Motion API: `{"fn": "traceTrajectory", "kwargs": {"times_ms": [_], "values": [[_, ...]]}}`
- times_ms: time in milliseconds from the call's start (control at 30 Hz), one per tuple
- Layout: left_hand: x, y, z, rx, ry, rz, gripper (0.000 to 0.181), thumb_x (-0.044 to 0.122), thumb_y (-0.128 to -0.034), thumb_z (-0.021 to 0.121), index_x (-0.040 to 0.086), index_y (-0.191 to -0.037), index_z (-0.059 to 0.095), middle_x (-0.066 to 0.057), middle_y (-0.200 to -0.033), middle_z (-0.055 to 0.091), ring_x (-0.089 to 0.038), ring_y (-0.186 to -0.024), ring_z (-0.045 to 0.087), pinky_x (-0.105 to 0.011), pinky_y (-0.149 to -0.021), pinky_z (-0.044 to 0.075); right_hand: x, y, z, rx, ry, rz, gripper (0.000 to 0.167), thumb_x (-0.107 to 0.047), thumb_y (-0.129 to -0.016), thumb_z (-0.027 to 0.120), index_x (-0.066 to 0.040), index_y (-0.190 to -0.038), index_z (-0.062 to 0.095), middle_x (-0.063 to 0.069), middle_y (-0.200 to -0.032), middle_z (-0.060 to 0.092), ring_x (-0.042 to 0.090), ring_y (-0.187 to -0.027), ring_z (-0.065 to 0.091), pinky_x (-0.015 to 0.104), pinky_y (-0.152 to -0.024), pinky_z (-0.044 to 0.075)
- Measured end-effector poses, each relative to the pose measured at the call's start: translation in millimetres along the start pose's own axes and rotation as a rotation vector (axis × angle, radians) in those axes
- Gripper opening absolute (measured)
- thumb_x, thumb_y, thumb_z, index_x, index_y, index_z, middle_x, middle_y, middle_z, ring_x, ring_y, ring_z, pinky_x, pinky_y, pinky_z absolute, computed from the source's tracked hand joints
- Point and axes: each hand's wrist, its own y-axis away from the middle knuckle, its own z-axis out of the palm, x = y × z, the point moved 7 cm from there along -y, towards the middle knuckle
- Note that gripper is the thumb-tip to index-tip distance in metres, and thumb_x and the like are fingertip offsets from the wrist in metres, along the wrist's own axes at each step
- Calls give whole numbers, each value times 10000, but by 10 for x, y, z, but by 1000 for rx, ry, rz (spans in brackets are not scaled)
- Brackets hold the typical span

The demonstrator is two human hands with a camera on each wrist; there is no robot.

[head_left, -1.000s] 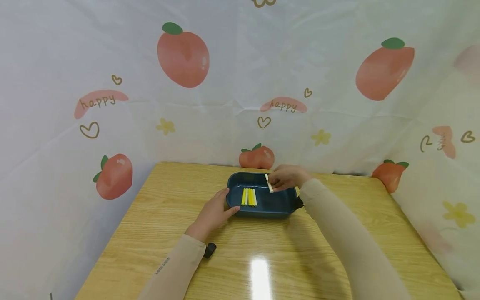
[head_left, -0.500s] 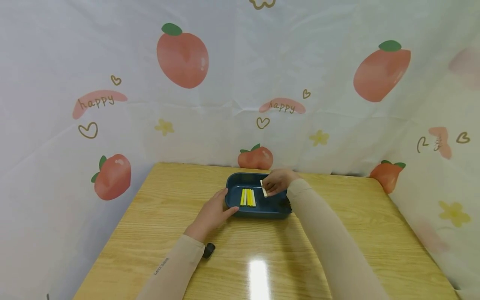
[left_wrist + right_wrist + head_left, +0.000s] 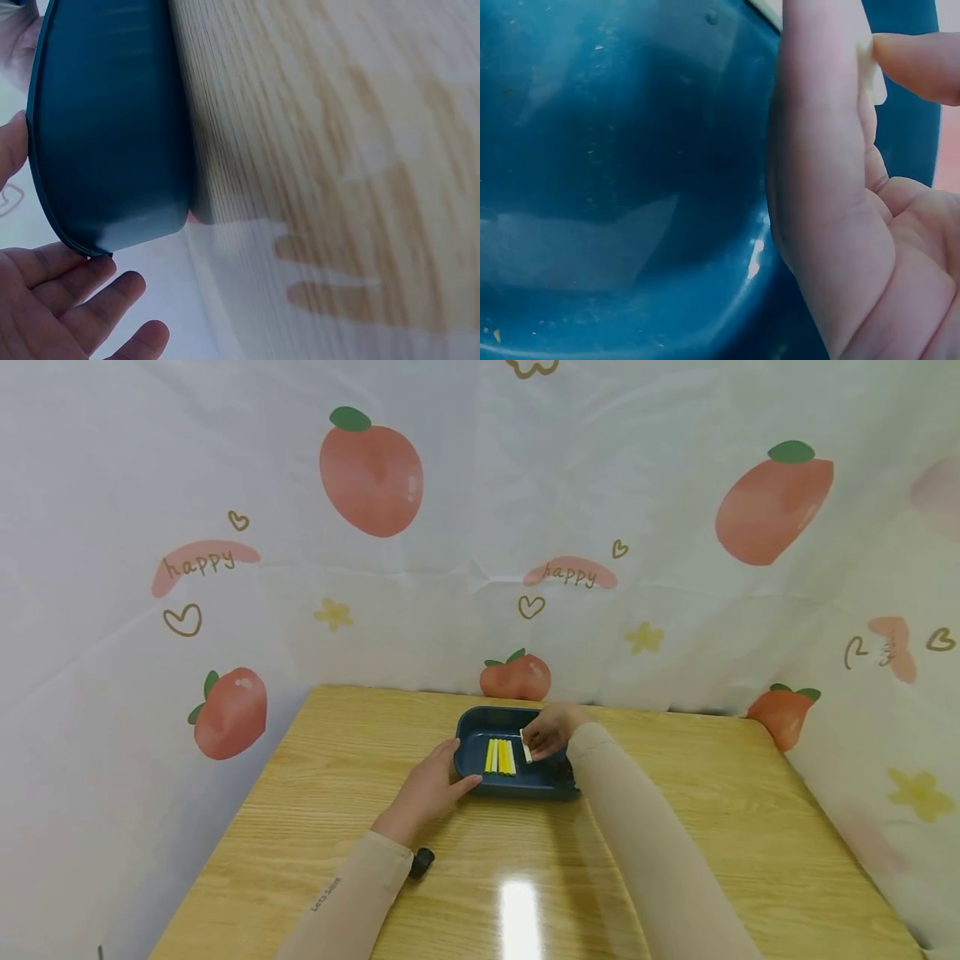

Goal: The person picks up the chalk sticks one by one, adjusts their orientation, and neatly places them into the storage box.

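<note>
A dark blue rectangular dish (image 3: pixel 517 793) stands on the table, a short row of yellow and white chalk sticks (image 3: pixel 501 757) lying side by side in its left half. My left hand (image 3: pixel 426 789) rests at the left end of the dish. In the left wrist view its thumb and fingertips (image 3: pixel 97 266) touch the rim, the other fingers extended past it. Inside the dish, just right of the row, my right hand (image 3: pixel 553 731) pinches a white chalk stick (image 3: pixel 525 748) between thumb and fingers. The right wrist view shows one end of this chalk (image 3: pixel 875 79) by the thumb.
A small black object (image 3: pixel 422 862) lies beside the left sleeve on the wooden table (image 3: pixel 345 727). Behind the table hangs a white cloth (image 3: pixel 435 635) printed with peaches. My right forearm (image 3: pixel 637 827) reaches over the table's right half.
My right hand has moved left and lower into the dish, bringing the white chalk close to the row. My left hand stays at the dish's left end.
</note>
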Motion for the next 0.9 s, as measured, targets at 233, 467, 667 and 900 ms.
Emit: {"fn": "traceTrajectory", "kwargs": {"times_ms": [233,467,667,900], "values": [[10,4,30,-1,5,9,834,471,-948,671,47,-1569,310,-132,-1604,323,-329,-1453,340,-493,-1159,338,69,-3,6,20,27,-16,393,6,-904,597,85,-1279,509,237,-1308,506,236,-807,584,287,-721,603],[19,-18,32,10,-2,9,833,490,-949,658,62,-1573,309,-119,-1605,326,-311,-1460,332,-482,-1165,330,98,-36,-6,29,25,-6,427,14,-925,604,87,-1331,492,254,-1296,522,237,-793,607,295,-731,606],[17,-5,32,-5,-8,9,842,494,-946,660,48,-1569,310,-132,-1601,330,-322,-1457,335,-487,-1163,332,132,-109,30,29,15,24,360,17,-937,615,86,-1280,531,203,-1100,569,228,-739,636,296,-728,609],[27,5,0,1,-1,17,844,490,-948,657,36,-1567,306,-142,-1599,329,-320,-1456,336,-480,-1165,331,82,-125,61,20,10,-8,260,-9,-975,598,95,-1210,561,175,-998,563,214,-729,623,292,-704,606]]}}
